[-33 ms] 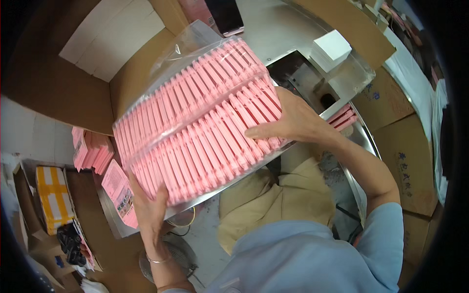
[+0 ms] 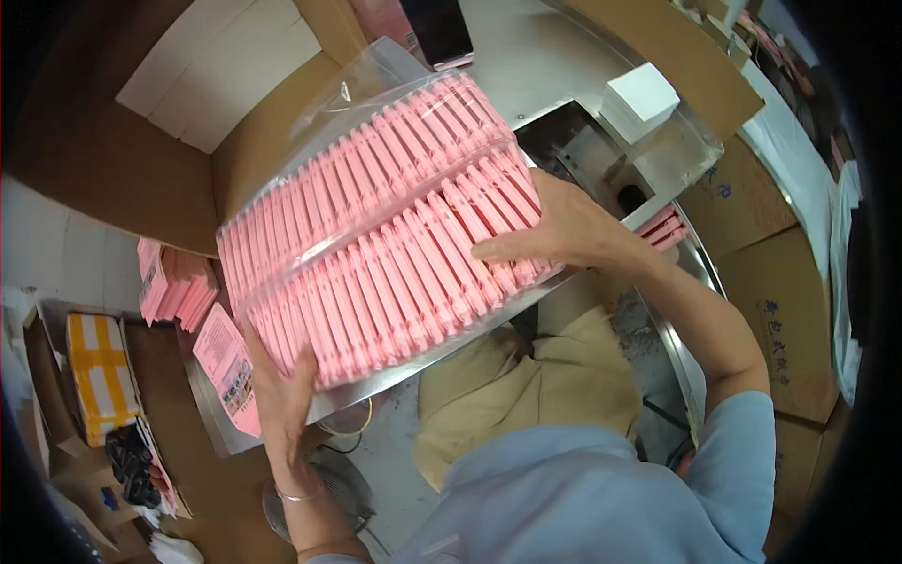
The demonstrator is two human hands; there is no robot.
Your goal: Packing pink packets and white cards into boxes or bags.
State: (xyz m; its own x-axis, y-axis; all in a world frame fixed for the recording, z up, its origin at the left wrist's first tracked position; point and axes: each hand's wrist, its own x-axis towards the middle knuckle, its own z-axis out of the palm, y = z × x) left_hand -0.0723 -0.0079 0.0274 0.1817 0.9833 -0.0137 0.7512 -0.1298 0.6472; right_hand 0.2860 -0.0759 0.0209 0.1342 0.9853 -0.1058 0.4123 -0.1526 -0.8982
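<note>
A clear plastic bag packed with two rows of slim pink packets point(image 2: 385, 244) is held tilted over the metal table. My left hand point(image 2: 282, 390) grips its near left corner, with the thumb on the packets and the fingers partly hidden at the side. At the opposite end, my right hand point(image 2: 573, 226) clasps the right edge, its thumb lying across the packets. Loose clear film point(image 2: 352, 89) sticks up beyond the far side of the bag. The bag's underside is hidden.
An open cardboard box point(image 2: 141, 202) stands at the far left. Near it lie stacked pink packets point(image 2: 178, 287) and a printed pink sheet point(image 2: 225, 357). A stack of white cards point(image 2: 639, 101) sits on the metal table point(image 2: 526, 56), with more pink packets point(image 2: 663, 227) at right.
</note>
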